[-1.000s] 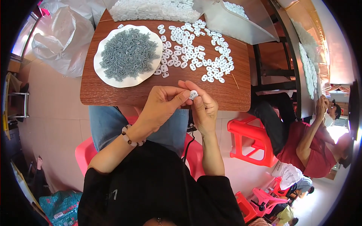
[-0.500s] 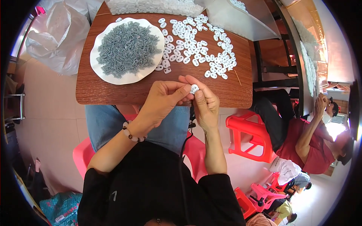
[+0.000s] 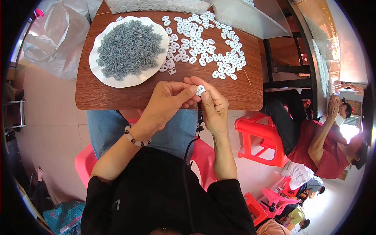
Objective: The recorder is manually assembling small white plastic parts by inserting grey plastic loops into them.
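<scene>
A small white oval plastic piece with two holes (image 3: 200,90) is pinched between my hands, just above the table's near edge. My right hand (image 3: 214,105) grips it from the right between thumb and fingers. From the left, the thumb and fingertips of my left hand (image 3: 169,96) close on the same piece; whether something smaller is between them is hidden. Beyond my hands, many matching white two-hole pieces (image 3: 192,60) lie scattered over the brown table (image 3: 129,96). A white wavy-rimmed plate (image 3: 94,58) at the left carries a heap of small grey-blue ridged plastic parts (image 3: 129,49).
At the far edge are a clear bag of white pieces (image 3: 156,6) and a translucent bin (image 3: 250,19). A thin stick (image 3: 248,78) lies at the table's right. White plastic bags (image 3: 58,39) stand left. A red stool (image 3: 262,137) and a seated person (image 3: 321,149) are at the right.
The table and its contents have shifted slightly left in view. Both hands keep their hold on the white piece, which is turned a little, with its holes showing more plainly.
</scene>
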Action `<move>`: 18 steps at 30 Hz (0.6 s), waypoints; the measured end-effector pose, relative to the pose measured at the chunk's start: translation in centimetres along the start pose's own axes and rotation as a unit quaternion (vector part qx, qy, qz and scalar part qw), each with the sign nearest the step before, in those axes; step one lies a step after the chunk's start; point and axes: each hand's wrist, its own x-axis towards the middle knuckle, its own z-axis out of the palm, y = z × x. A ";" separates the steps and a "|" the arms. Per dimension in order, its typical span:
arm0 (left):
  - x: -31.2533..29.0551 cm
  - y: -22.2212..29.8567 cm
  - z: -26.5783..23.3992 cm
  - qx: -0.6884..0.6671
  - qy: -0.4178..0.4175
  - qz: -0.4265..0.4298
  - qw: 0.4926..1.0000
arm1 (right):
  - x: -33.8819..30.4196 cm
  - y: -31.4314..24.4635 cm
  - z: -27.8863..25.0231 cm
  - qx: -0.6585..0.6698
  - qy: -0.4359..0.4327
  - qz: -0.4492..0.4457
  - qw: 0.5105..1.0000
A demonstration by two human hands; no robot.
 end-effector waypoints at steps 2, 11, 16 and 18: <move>0.1 0.1 0.1 -0.004 0.008 -0.005 1.000 | 0.0 -0.3 0.1 0.001 0.000 0.003 1.000; 0.3 0.2 -0.4 -0.006 0.006 -0.007 1.000 | 0.3 -0.3 0.1 -0.035 0.003 -0.008 0.999; 0.4 -0.4 -0.6 -0.003 -0.003 0.004 1.000 | 0.0 -0.8 0.1 -0.117 0.038 -0.003 0.992; 0.3 -0.4 -0.4 -0.007 -0.004 0.015 1.000 | 0.1 -0.4 -0.1 -0.108 0.039 -0.022 0.993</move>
